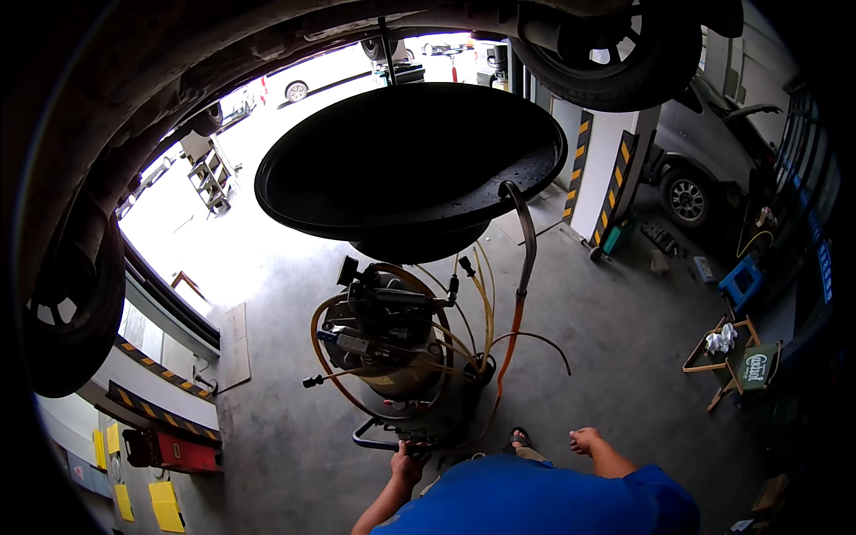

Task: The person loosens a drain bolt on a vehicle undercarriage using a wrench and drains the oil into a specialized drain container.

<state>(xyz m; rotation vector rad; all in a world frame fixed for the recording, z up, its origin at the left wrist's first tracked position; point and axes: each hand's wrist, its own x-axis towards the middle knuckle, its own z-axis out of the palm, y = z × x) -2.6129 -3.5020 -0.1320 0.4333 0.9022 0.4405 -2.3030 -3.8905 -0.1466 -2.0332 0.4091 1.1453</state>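
Observation:
A waste-oil drainer [392, 374] on the concrete floor stands just ahead of me, its tank wrapped in yellowish hoses. Above the tank spreads its wide black drain pan [401, 160], with a dark hose hooked over the pan's right rim. My left hand [407, 462] is closed around the bent metal handle [374, 439] at the drainer's near side. To the right, away from the drainer, my right hand [585, 440] hangs with its fingers curled and nothing visible in them.
Overhead is a raised vehicle with a wheel [615, 53] at upper right and another at left. Striped posts [613, 187] flank the bay. A folding chair [744, 366], a blue stool [740, 283] and a parked car [713, 152] stand right; a red box [183, 450] lies left.

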